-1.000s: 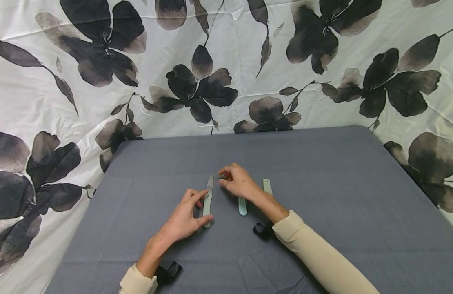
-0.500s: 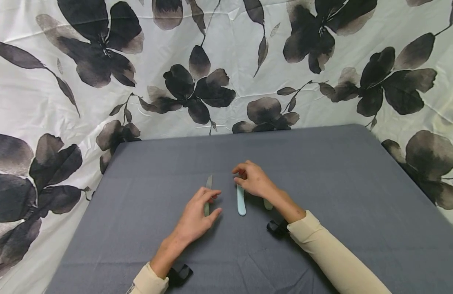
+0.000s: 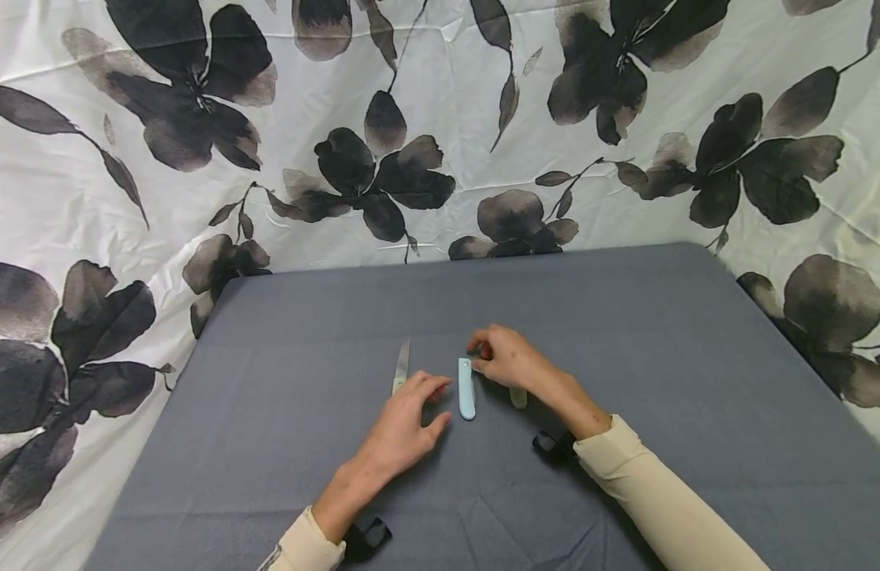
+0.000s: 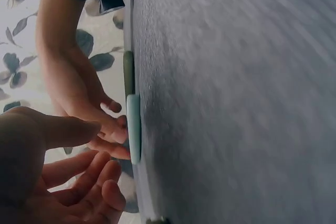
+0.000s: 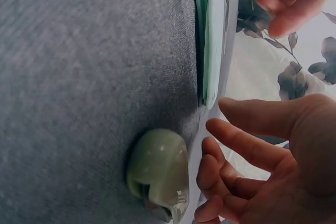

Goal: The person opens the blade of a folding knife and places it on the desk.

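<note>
Three folding knives lie on the grey cloth. The left one, an unfolded pale green knife point(image 3: 402, 366), has its blade pointing to the far side; my left hand point(image 3: 400, 424) covers most of its handle. In the middle is a folded light blue knife point(image 3: 466, 390), seen edge-on in the left wrist view point(image 4: 134, 129). My left fingers are spread loosely just left of it, holding nothing. My right hand point(image 3: 507, 358) is at its far end, fingers loosely bent; whether they touch it I cannot tell. Beneath the right hand lies a green folding knife point(image 5: 157, 166), mostly hidden in the head view.
The grey-covered table point(image 3: 304, 309) stretches around the knives, creased near the front. A white curtain with dark flowers point(image 3: 411, 214) hangs behind it. Black wrist straps point(image 3: 552, 446) are on both forearms.
My left hand has moved right, from the unfolded knife's handle toward the light blue knife. My right hand has shifted right, uncovering the light blue knife. The knives stay in place.
</note>
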`<action>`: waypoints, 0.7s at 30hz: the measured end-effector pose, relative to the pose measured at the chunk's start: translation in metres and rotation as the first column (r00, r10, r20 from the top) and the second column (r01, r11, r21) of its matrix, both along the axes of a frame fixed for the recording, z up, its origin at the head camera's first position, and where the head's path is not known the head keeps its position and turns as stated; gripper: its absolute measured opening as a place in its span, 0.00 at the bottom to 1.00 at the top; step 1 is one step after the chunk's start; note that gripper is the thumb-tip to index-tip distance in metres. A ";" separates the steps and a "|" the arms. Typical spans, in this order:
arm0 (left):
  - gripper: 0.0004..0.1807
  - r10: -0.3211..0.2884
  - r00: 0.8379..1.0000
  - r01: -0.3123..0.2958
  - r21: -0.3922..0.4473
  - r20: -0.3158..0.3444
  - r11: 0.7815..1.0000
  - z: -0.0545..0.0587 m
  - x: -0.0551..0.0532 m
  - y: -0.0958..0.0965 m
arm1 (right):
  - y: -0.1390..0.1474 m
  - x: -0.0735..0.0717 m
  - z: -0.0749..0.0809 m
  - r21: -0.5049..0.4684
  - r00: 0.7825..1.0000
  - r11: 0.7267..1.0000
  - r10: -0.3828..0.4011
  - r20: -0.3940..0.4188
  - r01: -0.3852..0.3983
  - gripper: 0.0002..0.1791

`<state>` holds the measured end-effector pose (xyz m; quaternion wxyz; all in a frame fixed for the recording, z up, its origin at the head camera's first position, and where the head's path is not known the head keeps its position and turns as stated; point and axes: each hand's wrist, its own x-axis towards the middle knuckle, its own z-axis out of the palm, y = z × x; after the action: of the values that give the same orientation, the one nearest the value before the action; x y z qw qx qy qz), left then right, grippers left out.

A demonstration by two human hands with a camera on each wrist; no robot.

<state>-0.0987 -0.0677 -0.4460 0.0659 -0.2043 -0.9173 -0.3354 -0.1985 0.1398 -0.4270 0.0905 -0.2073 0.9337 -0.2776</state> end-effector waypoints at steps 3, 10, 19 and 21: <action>0.26 -0.013 1.000 0.013 -0.007 0.028 1.000 0.001 -0.001 0.006 | 0.002 0.001 0.000 0.020 1.000 1.000 0.009 -0.001 -0.009 0.13; 0.27 -0.059 0.995 0.060 -0.014 0.084 0.998 0.001 -0.004 0.022 | 0.004 0.003 -0.003 0.050 0.999 0.998 0.030 -0.022 -0.029 0.13; 0.33 -0.033 0.992 0.036 -0.023 0.122 0.999 -0.003 -0.002 0.030 | 0.004 0.006 -0.006 0.055 0.998 0.998 0.039 -0.046 -0.036 0.17; 0.34 -0.014 0.990 0.018 -0.027 0.140 0.999 -0.004 -0.001 0.031 | 0.004 0.007 -0.007 0.058 0.998 0.998 0.042 -0.051 -0.039 0.18</action>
<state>-0.1001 -0.0371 -0.4501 -0.0040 -0.1888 -0.9226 -0.3363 -0.1917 0.1435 -0.4335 0.0778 -0.2308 0.9388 -0.2435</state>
